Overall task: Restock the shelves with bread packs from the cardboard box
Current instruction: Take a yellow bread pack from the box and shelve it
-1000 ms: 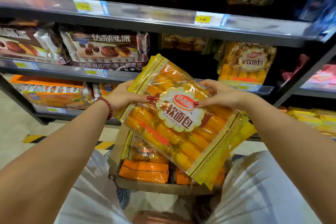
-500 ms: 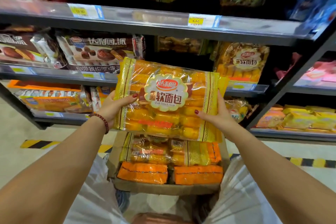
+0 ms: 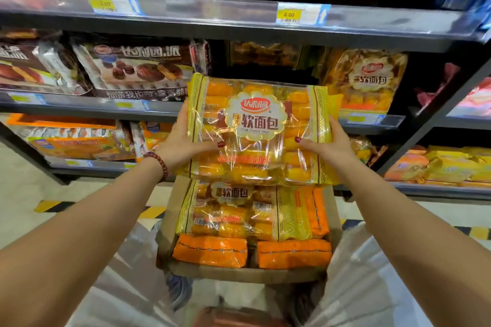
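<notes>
A yellow bread pack [image 3: 259, 130] with a white scalloped label is held upright in front of the middle shelf [image 3: 159, 107]. My left hand [image 3: 183, 145] grips its left edge and my right hand [image 3: 328, 145] grips its right edge. Below it the open cardboard box [image 3: 166, 223] rests between my knees. The box holds another yellow bread pack [image 3: 233, 210] and orange packs [image 3: 210, 249]. A matching bread pack [image 3: 366, 79] stands on the middle shelf to the right, next to a dark gap behind the held pack.
Brown pie packs [image 3: 138, 69] fill the middle shelf to the left. An upper shelf rail [image 3: 212, 8] carries yellow price tags. Lower shelves hold orange packs [image 3: 77, 141] and yellow packs [image 3: 451, 164]. The floor shows yellow-black tape [image 3: 50, 206].
Both hands have turned the tilted bread pack level and lifted it up out of the box toward the middle shelf. The box contents are now uncovered.
</notes>
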{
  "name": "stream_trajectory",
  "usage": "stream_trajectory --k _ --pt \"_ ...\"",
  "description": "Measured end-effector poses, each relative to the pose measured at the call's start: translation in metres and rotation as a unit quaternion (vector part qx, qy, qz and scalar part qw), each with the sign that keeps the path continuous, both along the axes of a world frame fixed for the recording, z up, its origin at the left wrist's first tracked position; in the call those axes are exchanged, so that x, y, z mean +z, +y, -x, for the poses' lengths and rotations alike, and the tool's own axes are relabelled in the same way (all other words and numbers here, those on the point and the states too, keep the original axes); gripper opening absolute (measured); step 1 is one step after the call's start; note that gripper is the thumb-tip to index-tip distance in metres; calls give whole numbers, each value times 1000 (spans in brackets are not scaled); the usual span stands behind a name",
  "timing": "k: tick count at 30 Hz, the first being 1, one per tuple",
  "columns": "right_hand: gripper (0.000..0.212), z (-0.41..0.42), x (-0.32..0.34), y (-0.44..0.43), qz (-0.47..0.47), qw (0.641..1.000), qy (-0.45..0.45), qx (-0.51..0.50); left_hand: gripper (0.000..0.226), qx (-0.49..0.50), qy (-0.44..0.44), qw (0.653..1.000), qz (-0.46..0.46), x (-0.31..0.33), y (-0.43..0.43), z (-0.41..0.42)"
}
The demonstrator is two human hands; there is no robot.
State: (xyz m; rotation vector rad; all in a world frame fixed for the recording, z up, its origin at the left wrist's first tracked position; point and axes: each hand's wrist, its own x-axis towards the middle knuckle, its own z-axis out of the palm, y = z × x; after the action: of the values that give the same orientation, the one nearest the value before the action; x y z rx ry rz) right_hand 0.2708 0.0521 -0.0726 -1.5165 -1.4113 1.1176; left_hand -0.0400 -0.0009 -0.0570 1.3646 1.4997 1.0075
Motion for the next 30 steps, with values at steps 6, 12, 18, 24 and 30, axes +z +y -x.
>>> stream_trajectory --k 6,12,18,24,30 --pt "113 -1 13 42 -20 997 -60 44 125 -29 106 994 -23 4 30 4" --pt "117 3 19 84 -24 996 -82 28 132 -21 188 982 -27 16 85 8" --pt "119 8 20 111 -32 995 -94 33 131 4 232 972 -36 14 129 5" --pt "127 9 20 132 -66 977 -195 58 115 -27 303 951 -61 4 148 0" --pt "125 9 30 153 -37 959 -267 91 109 -30 366 929 -48 18 168 -6"
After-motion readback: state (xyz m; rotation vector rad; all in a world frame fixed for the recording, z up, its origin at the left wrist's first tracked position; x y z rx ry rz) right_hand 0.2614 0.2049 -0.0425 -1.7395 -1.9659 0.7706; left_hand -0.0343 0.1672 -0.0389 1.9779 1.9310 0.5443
